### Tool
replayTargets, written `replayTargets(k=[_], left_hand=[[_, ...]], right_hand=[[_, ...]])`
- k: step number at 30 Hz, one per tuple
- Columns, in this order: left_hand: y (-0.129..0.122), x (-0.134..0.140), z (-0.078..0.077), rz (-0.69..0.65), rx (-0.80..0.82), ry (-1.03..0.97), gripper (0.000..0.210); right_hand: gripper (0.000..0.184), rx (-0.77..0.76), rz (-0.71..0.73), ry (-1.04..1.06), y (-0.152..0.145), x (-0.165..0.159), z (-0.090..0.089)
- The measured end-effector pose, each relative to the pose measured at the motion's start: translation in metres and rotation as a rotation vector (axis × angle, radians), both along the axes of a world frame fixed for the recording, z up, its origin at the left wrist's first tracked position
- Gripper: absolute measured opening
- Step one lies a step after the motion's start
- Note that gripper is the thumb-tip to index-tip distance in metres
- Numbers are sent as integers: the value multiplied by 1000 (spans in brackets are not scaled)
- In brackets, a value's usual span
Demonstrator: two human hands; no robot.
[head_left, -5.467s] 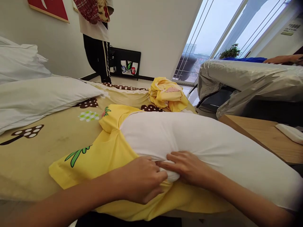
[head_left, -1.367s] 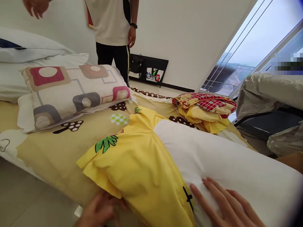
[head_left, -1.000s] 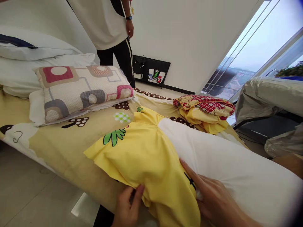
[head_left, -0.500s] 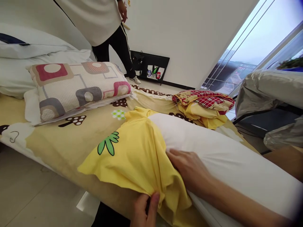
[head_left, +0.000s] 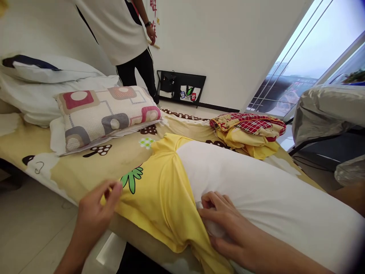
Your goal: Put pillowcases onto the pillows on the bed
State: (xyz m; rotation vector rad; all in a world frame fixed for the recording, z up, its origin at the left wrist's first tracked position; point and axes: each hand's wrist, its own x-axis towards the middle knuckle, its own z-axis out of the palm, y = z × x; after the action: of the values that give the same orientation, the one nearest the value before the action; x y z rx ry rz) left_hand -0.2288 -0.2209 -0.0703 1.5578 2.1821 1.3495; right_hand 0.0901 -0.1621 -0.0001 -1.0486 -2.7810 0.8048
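Note:
A long white pillow [head_left: 256, 179] lies across the bed, its far end inside a yellow pillowcase [head_left: 159, 194] with a green leaf print. My left hand [head_left: 95, 213] is at the pillowcase's left edge, thumb and fingers pinched together on the cloth; blur hides part of the grip. With curled fingers, my right hand [head_left: 228, 228] grips a bunch of the white pillow beside the case's open edge. The near part of the case hangs over the bed's front side.
A patterned pillow [head_left: 114, 114] and white bedding [head_left: 68, 89] lie at left on the printed bed sheet [head_left: 114, 167]. Folded red-and-yellow cloth [head_left: 251, 129] is at the far right. A person [head_left: 119, 34] stands beyond the bed. Plastic-wrapped furniture [head_left: 322, 110] stands right.
My left hand has moved from the case's near edge up and left to its left edge. My right hand has shifted slightly down, its fingers now curled into the white pillow.

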Motion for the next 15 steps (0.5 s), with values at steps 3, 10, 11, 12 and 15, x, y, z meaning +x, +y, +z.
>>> replayTargets(k=[3, 10, 11, 12, 15], left_hand=[[52, -28, -4, -97, -208, -80, 50], [97, 3, -21, -613, -450, -638, 62], [98, 3, -20, -613, -417, -702, 64], [99, 2, -18, -600, -376, -762, 66], [112, -6, -11, -516, -213, -852, 69]], right_hand=[[21, -205, -51, 60, 2, -19, 8], [46, -496, -321, 526, 0, -36, 29], [46, -549, -345, 631, -2, -29, 31], [46, -596, -367, 699, -5, -20, 32], [51, -645, -394, 660, -17, 7, 19]])
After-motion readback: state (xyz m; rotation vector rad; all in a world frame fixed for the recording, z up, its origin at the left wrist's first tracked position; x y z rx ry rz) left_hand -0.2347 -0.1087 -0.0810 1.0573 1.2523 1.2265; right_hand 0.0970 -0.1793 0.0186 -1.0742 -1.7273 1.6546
